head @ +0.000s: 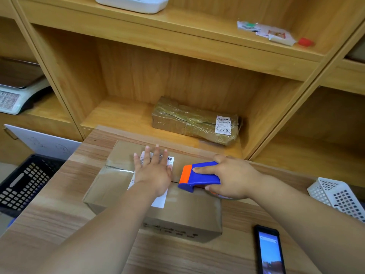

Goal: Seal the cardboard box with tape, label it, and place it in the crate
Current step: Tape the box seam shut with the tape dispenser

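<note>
On box [138,194]: left hand [153,173] flat (label [160,200] beneath), right hand [231,178] gripping dispenser [199,175].

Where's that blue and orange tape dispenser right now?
In the head view, the blue and orange tape dispenser sits on top of the brown cardboard box, gripped by the right hand, just right of the left hand pressing the white label.

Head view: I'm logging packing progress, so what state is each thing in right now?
cardboard box: flaps closed, on the table
shipping label: stuck on the box top, under the left hand
left hand: flat, fingers spread, pressing the label
right hand: gripping the tape dispenser
tape dispenser: resting on the box seam
phone: screen lit
taped parcel: sealed, labelled, on the shelf
black crate: contents not visible
</note>
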A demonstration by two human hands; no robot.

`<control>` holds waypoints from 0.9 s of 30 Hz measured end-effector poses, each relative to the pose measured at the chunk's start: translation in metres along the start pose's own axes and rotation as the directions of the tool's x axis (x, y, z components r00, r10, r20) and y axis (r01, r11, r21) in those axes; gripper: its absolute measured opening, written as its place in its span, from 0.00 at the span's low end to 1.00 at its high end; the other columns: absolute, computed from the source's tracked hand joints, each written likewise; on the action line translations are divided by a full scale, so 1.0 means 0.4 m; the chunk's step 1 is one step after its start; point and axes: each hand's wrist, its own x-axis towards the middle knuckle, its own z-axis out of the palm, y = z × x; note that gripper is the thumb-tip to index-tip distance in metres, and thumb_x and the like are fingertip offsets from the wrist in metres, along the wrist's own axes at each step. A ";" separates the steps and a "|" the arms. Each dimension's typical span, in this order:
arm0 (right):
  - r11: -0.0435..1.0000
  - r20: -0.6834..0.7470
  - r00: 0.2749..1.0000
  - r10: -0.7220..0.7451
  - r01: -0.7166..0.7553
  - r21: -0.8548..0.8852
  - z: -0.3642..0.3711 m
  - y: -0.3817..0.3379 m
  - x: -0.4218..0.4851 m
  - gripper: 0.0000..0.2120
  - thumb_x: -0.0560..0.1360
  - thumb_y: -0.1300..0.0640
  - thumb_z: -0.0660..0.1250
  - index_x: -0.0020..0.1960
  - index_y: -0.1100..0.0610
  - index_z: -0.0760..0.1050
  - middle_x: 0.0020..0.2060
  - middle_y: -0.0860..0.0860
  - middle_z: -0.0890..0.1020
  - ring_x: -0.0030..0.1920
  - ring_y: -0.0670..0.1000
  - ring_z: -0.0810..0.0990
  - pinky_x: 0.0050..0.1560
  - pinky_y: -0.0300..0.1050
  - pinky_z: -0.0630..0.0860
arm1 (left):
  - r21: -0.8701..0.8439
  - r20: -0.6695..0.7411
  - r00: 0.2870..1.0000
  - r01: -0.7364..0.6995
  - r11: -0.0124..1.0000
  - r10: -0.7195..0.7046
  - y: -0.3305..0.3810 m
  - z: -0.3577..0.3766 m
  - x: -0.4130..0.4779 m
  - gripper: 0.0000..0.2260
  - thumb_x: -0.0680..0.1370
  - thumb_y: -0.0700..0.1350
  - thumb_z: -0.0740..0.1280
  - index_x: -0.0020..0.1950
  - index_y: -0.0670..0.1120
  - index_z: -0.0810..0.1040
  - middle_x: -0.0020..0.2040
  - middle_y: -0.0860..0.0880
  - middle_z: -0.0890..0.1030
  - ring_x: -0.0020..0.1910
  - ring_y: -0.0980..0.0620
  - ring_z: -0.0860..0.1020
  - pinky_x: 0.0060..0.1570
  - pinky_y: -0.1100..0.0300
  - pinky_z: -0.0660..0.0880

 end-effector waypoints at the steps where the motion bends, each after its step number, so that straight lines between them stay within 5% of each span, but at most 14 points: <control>1: 1.000 -0.002 1.000 -0.002 0.002 0.002 0.000 0.000 0.000 0.27 0.75 0.37 0.58 0.72 0.32 0.55 0.61 0.51 0.70 0.60 0.56 0.72 0.55 0.46 0.71 | -0.027 0.016 1.000 -0.006 1.000 0.006 0.014 0.005 0.000 0.25 0.83 0.54 0.41 0.78 0.52 0.39 0.79 0.50 0.37 0.77 0.43 0.35 0.73 0.39 0.36; 9: 1.000 0.008 1.000 -0.018 0.018 0.000 0.002 0.004 0.003 0.27 0.75 0.37 0.58 0.73 0.34 0.56 0.61 0.52 0.69 0.62 0.57 0.71 0.59 0.49 0.71 | -0.026 0.016 1.000 -0.011 1.000 0.011 0.019 0.036 -0.002 0.26 0.82 0.57 0.39 0.77 0.53 0.33 0.77 0.50 0.31 0.76 0.44 0.32 0.73 0.41 0.35; 18: 1.000 0.026 0.999 -0.023 0.023 0.021 -0.007 0.009 -0.005 0.26 0.76 0.38 0.59 0.72 0.32 0.56 0.61 0.51 0.69 0.60 0.55 0.72 0.47 0.43 0.64 | -0.013 0.022 1.000 0.002 1.000 -0.002 0.020 0.038 -0.002 0.27 0.81 0.60 0.38 0.77 0.54 0.32 0.77 0.50 0.31 0.76 0.43 0.32 0.73 0.41 0.34; 27: 0.999 0.076 0.997 0.028 -0.029 0.014 0.002 0.070 -0.063 0.27 0.76 0.39 0.60 0.72 0.33 0.56 0.61 0.48 0.69 0.60 0.52 0.72 0.47 0.40 0.62 | -0.002 0.040 0.999 -0.002 1.000 0.002 0.014 0.036 0.002 0.27 0.81 0.59 0.38 0.76 0.53 0.31 0.76 0.50 0.29 0.75 0.43 0.31 0.73 0.41 0.33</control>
